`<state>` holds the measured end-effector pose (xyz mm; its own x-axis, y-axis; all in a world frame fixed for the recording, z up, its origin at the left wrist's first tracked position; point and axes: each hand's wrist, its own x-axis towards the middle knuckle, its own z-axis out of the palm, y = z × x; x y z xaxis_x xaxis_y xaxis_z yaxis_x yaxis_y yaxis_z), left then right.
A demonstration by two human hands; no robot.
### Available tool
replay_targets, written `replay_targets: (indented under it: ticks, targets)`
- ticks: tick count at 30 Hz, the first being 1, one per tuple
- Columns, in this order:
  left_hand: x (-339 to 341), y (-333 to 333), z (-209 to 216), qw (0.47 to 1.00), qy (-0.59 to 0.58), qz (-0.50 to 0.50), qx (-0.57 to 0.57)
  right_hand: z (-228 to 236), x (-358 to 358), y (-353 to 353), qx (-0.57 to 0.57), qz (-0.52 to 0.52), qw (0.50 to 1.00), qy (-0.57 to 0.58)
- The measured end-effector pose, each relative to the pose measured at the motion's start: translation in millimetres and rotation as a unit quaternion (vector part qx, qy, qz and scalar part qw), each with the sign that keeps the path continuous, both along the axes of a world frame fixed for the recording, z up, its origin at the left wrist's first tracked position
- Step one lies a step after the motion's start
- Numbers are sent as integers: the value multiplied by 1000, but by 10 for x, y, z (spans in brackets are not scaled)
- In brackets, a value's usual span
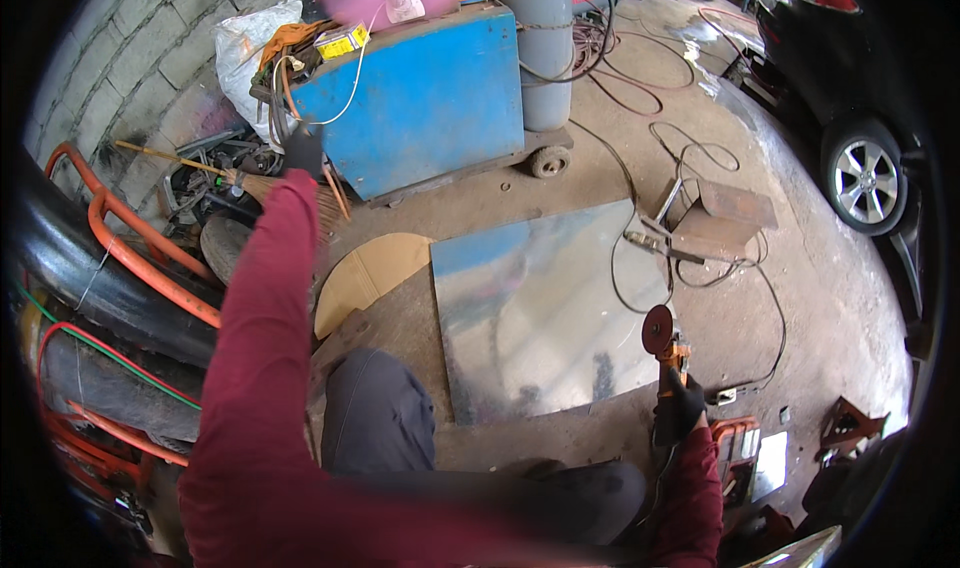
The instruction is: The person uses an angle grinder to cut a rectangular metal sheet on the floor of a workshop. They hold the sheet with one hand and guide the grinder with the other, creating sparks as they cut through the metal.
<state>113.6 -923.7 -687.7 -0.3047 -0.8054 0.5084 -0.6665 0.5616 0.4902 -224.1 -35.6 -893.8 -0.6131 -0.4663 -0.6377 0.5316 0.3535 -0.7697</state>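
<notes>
The gloved right hand [682, 410] is wrapped around an orange angle grinder [678, 357] by the near right corner of a metal sheet [540, 313]. Far left, beside the blue wheeled cabinet [420, 98], the gloved left hand [303, 151] extends; I cannot tell its openness or grip.

Metal sheet [545, 313] before the knees [380, 408], grinder [677, 356] by its right edge, cabinet [420, 98] behind; car [818, 73] far right

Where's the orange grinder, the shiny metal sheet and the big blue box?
Orange grinder [678, 354]: head view, on its orange body.
Shiny metal sheet [550, 310]: head view, middle of its flat face.
Big blue box [420, 100]: head view, on its side panel.
</notes>
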Motion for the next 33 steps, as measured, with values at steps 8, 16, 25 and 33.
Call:
replay_targets:
  ticks: [8, 16, 25, 33]
  targets:
    - [-291, -399, 2083, 895, 259, -354, 80, -162, -81, -55, 82, -66, 987, 124]
    - [-1157, -1064, 2841, 929, 32, -362, -70, 276, 615, 614, 179, -140, 932, 282]
    - [-1990, -1162, 2791, 901, -91, -393, -158, 1265, 1739, 106, 205, -278, 902, 259]
    - [-2521, -1148, 2574, 883, -128, -425, -154, 1590, 2162, 42, 240, -318, 874, 278]
